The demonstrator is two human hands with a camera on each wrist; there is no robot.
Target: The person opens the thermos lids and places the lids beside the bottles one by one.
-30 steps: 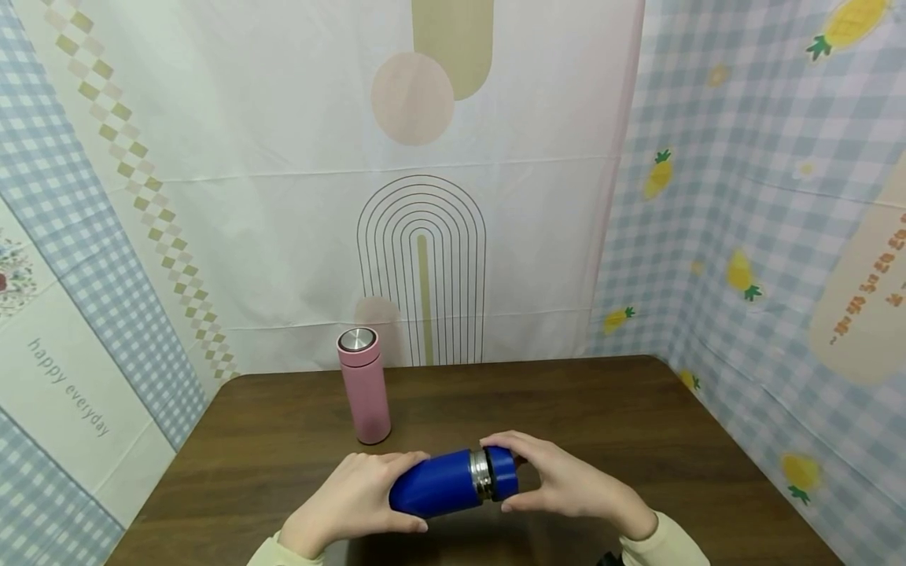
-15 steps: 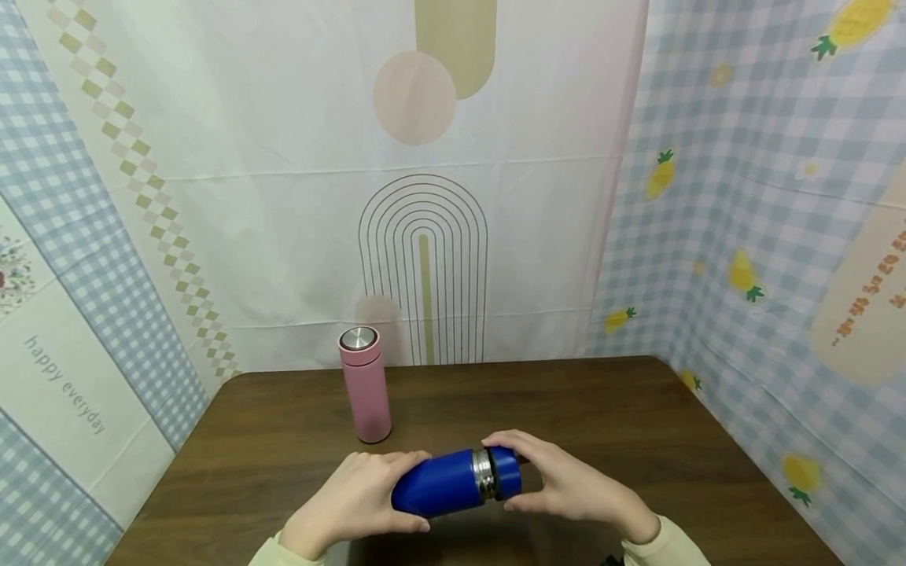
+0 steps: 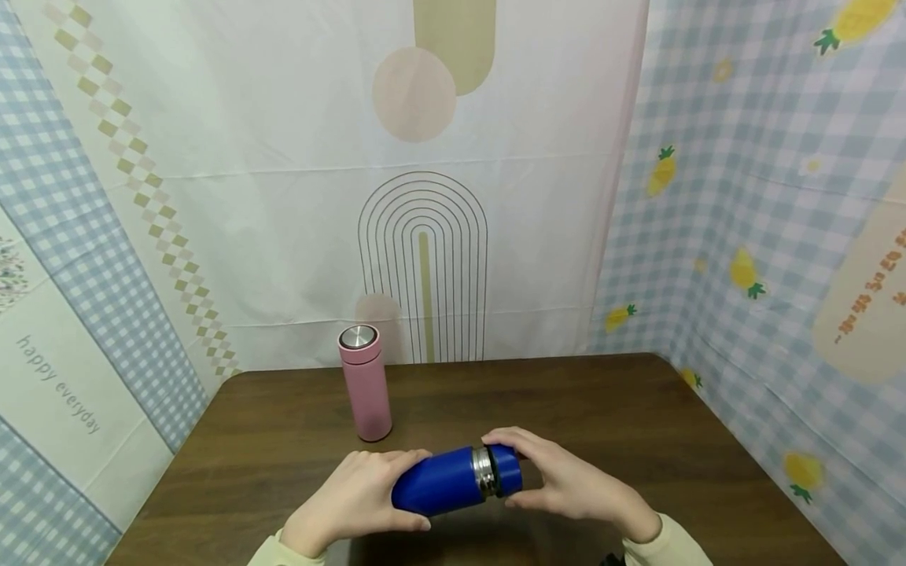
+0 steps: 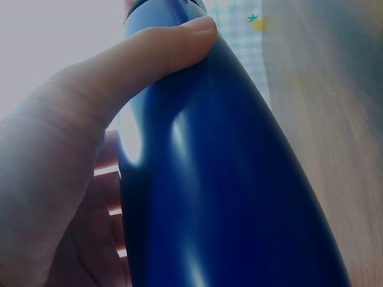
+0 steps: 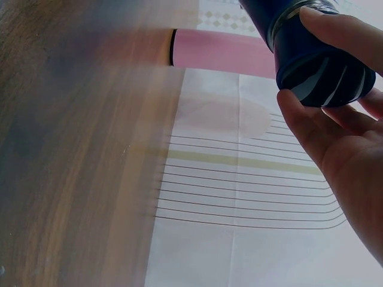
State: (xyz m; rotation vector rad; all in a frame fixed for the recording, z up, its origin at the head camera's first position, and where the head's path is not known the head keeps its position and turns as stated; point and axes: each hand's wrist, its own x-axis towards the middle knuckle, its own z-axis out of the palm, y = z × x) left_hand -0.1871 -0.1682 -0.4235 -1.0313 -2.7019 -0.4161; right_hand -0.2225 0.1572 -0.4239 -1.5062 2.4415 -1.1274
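Gripping the blue bottle (image 3: 439,481) by its body, the left hand (image 3: 364,495) has its thumb on one side and its fingers round the other, and here in the left wrist view that thumb lies right across the glossy blue, its fingers tucked behind. Over at the other end, the right hand (image 3: 569,479) pinches the cap (image 3: 508,470) between thumb and fingertips. Bare steel neck (image 3: 484,472) gleams between body and cap; whether the cap touches that steel, I can't tell. The whole bottle lies nearly sideways over the table (image 3: 552,401), about midway between its left and right edges and well forward of the far edge, cap end pointing toward the right edge and tipped slightly up. Just beyond it, the pink bottle (image 3: 366,393) stands upright, touched by neither hand, nearer the far left corner than the far right one, a silvery disc (image 3: 357,337) in its top. Behind the far edge hangs a white cloth (image 3: 283,236) with thin nested arches (image 3: 422,196), and past the right edge it's blue checks with yellow pineapples (image 3: 743,271). Pale sleeves (image 3: 668,542) show at both wrists.
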